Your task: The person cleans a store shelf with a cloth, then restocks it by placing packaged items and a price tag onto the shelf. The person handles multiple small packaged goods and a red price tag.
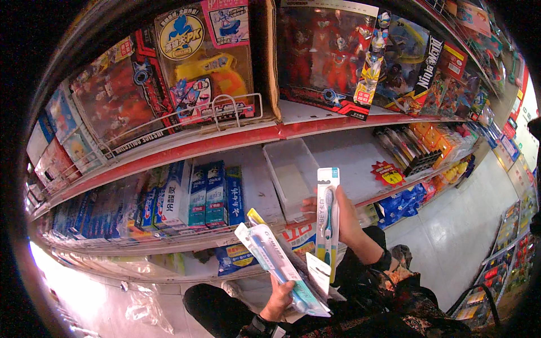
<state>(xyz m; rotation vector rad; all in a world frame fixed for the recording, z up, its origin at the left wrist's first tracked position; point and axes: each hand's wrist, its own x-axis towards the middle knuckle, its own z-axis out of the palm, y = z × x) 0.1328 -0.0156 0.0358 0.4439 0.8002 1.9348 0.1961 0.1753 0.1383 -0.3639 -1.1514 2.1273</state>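
My left hand (280, 295) is closed around several packaged toothbrushes (281, 264), fanned out above my lap. In my right hand (348, 217) a single toothbrush in a blister pack (327, 224) is held upright, its bristle end at the top. A clear plastic bin (291, 173) stands on the middle shelf just behind my right hand. Left of the bin, boxes of toothpaste (207, 192) stand in rows. A red starburst price tag (387, 173) hangs at the shelf edge to the right.
Boxed toy figures (323, 55) and a boxed toy gun (211, 80) fill the upper shelf behind a wire rail (226, 105). More packs (408, 145) stand at the middle shelf's right end. Blue bags (401, 205) lie below. A crumpled clear plastic bag (148, 306) lies on the floor.
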